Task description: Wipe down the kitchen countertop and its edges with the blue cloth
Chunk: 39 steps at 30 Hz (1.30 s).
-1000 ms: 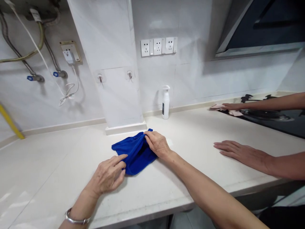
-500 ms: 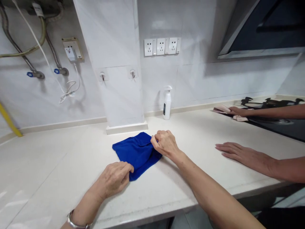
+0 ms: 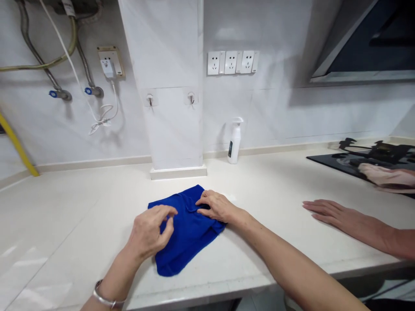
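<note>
Spread wider than half a second ago, the blue cloth (image 3: pixel 186 235) reaches nearer the counter's front edge; the left hand (image 3: pixel 147 231) has let go of its near corner, and beyond the right grip a pink cloth (image 3: pixel 385 176) has shifted from the left corner of the cooktop (image 3: pixel 327 160) towards its front edge. Flat on the counter (image 3: pixel 97 224), the blue cloth lies between and below the person's two hands; the left hand is loosely curled over its left part, thumb and forefinger parted with nothing pinched between them; the right hand (image 3: pixel 218 206) has its fingertips at a raised crease near the far right part, thumb and fingers slightly apart, and whether they nip any fabric cannot be told. Past the right hand, near the wall, a white pump bottle (image 3: pixel 235 144) stands upright; farther to its right, a co-worker's hand (image 3: pixel 337 216) rests palm down on the counter.

For neat handling, the crease under the right fingertips seems best eased outward with light, flat fingers; a steady left palm would keep the fabric from sliding along, since a hard pinch could bunch it again; the right side looks doubled, so separating its layers before pressing would probably avoid fixing a ridge.
</note>
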Tool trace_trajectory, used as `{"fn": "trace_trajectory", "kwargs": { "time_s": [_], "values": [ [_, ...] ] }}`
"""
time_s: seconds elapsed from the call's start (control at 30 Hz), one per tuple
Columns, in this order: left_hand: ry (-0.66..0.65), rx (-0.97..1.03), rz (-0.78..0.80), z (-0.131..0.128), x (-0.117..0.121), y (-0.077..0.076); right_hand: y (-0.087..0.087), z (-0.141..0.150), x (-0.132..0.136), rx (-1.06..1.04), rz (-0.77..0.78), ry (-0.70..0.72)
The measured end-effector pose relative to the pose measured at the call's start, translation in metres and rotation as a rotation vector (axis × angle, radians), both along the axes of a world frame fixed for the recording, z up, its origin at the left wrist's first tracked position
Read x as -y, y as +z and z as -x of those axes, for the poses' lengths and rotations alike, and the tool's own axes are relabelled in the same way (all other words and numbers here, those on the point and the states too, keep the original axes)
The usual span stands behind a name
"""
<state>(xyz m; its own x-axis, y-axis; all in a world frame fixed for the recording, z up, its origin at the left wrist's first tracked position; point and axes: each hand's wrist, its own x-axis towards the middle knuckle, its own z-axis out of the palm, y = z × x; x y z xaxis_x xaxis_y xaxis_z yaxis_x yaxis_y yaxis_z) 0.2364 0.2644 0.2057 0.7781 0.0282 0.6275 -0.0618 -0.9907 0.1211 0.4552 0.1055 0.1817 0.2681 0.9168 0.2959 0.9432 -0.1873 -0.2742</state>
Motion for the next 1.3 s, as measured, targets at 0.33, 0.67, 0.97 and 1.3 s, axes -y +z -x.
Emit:
{"fn": "trace_trajectory", "kwargs": {
  "time_s": [0.33, 0.67, 0.97, 1.3],
  "values": [
    [0.106, -0.543, -0.006, -0.008, -0.006, -0.022, -0.017, -0.057, 0.002, -0.513, -0.361, -0.579],
    [0.322, -0.684, 0.330, -0.047, 0.031, 0.002, -0.013, -0.047, 0.005, -0.434, -0.338, -0.649],
    [0.236, -0.683, 0.143, -0.058, 0.058, -0.028, -0.026, -0.055, 0.009, -0.326, -0.311, -0.585],
    [0.673, -0.737, 0.178, 0.102, -0.040, -0.020, -0.039, -0.051, 0.020, -0.270, -0.336, -0.456]
  ]
}}
